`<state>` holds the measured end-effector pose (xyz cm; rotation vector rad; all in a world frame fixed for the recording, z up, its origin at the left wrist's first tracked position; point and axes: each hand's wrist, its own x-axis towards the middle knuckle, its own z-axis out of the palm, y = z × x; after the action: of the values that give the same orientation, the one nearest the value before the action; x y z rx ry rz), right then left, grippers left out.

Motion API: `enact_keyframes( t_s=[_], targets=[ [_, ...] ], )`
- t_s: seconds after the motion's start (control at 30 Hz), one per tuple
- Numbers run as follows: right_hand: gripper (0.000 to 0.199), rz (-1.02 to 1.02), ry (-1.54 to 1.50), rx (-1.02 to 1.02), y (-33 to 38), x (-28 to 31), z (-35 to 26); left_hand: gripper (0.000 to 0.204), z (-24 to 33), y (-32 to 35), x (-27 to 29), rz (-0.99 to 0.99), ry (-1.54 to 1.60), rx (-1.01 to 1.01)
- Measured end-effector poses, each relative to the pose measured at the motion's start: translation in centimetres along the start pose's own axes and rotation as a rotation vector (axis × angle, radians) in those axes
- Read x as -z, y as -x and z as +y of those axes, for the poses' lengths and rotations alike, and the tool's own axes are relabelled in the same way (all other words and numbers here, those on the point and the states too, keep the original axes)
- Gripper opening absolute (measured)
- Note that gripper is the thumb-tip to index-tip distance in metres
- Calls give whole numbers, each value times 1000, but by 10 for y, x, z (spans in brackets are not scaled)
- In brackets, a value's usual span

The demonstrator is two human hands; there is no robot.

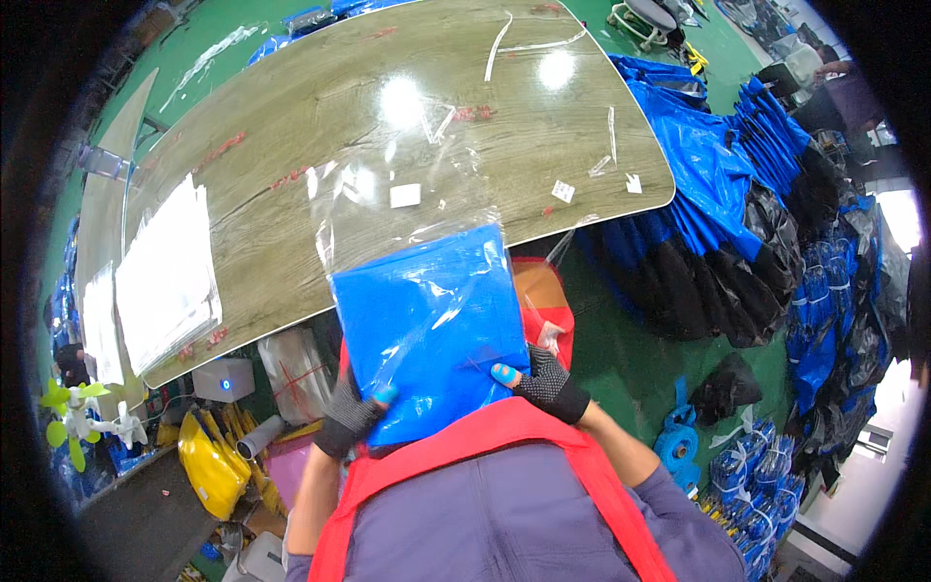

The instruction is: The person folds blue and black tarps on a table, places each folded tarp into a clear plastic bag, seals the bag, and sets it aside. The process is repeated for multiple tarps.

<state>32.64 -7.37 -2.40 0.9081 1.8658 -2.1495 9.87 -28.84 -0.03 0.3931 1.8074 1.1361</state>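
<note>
A folded blue sheet (427, 330) lies inside a clear plastic bag (402, 218) close to my body. The bag's transparent far end rests on the wood-pattern table (320, 116), while the blue part overhangs the near edge. My left hand (354, 412) grips the lower left corner, thumb on top. On the lower right side my right hand (543, 380) is closed on the same package, thumb pressed on its face. Both hands wear dark, dotted gloves with bare fingertips, and light blue shows on the thumb tips. The fingers beneath the package are hidden.
A glossy white stack (170, 272) covers the table's left end. Small paper labels (562, 190) and clear strips lie about. Large blue and black folded sheets (703, 204) hang at right. Yellow packages (211, 466) and a small fan (76, 417) are at lower left.
</note>
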Motion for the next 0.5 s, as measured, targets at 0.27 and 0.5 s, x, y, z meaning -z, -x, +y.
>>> enact_keyframes(
  t_s=[0.27, 0.5],
  targets=[
    [50, 121, -72, 276, -48, 32, -99, 76, 24, -26, 6, 25, 275, -141],
    [81, -105, -202, 167, -36, 13, -99, 74, 38, -22, 6, -63, 365, -76]
  ],
)
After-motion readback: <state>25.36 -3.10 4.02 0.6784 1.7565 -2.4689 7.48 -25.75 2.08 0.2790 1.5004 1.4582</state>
